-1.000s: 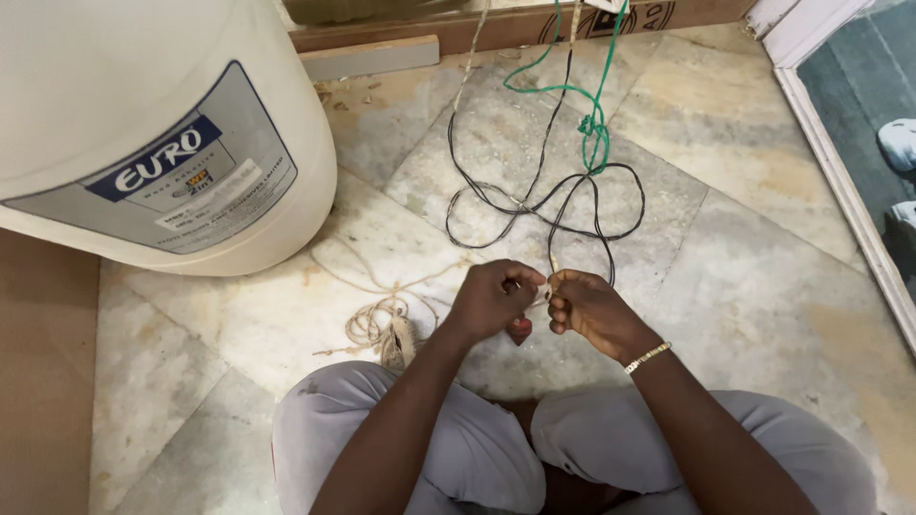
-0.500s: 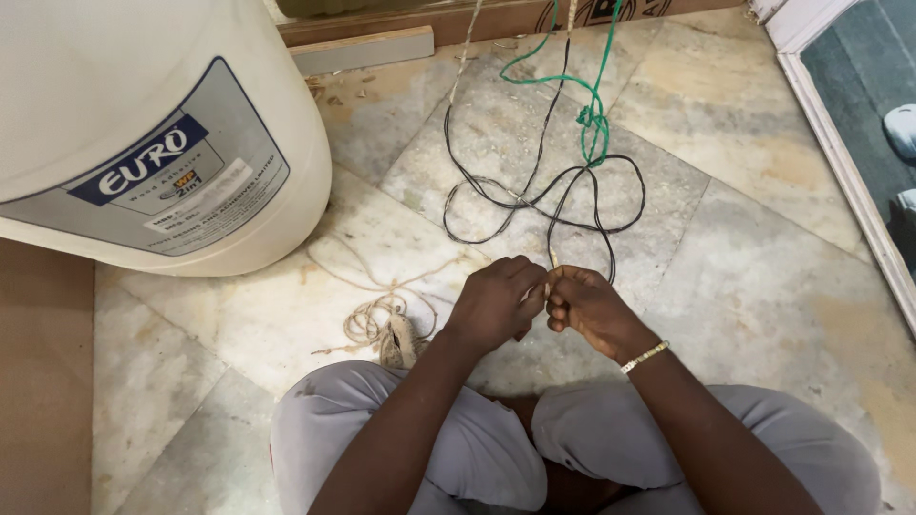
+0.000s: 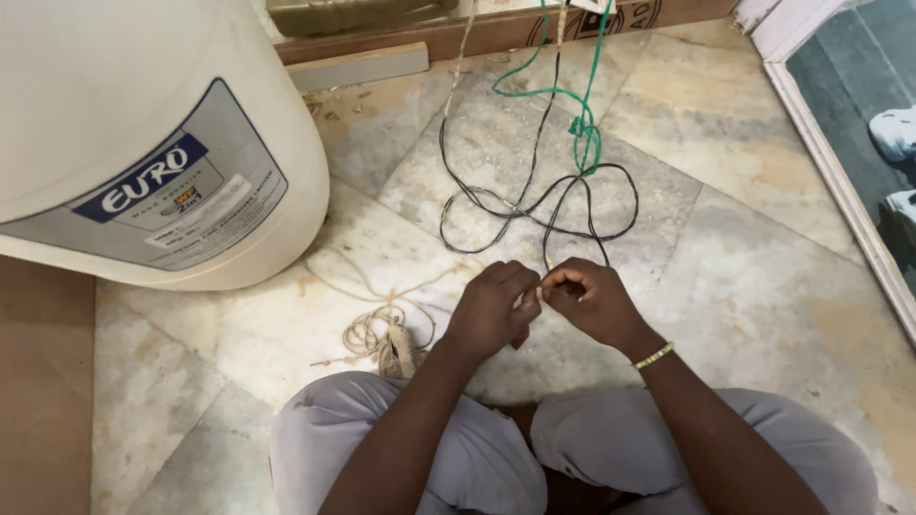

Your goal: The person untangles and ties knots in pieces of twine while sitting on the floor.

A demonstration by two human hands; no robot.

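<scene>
Near the middle of the marble floor (image 3: pixel 763 286), just in front of the person's folded knees, the 2 hands meet fingertip to fingertip. The left hand (image 3: pixel 491 310) and the right hand (image 3: pixel 592 303) each pinch the same thin end of the black wire (image 3: pixel 534 205), thumbs and forefingers pressed together on it where it rises from the floor; both are closed in a fine grip, not fists. Holding it this close to the body, and low, seems to give steady control over a small, fiddly end.

From the fingers the black wire runs away toward the far edge of the floor, looping several times on the tiles so its slack lies flat. 1 green wire (image 3: pixel 584 124) crosses it there, knotted or bunched at 1 spot, and both run up toward the brown wooden board (image 3: pixel 496 33) along the far edge.

Left of the hands lies 1 small bundle of tan twine (image 3: pixel 386 334), loose strands trailing toward the big white drum (image 3: pixel 143 143), which fills the far left corner. 1 gold bracelet (image 3: pixel 654 357) circles the right wrist. At the right edge, past a white frame, 2 pale shoes (image 3: pixel 897 133) are partly visible; whose they are cannot be told.
</scene>
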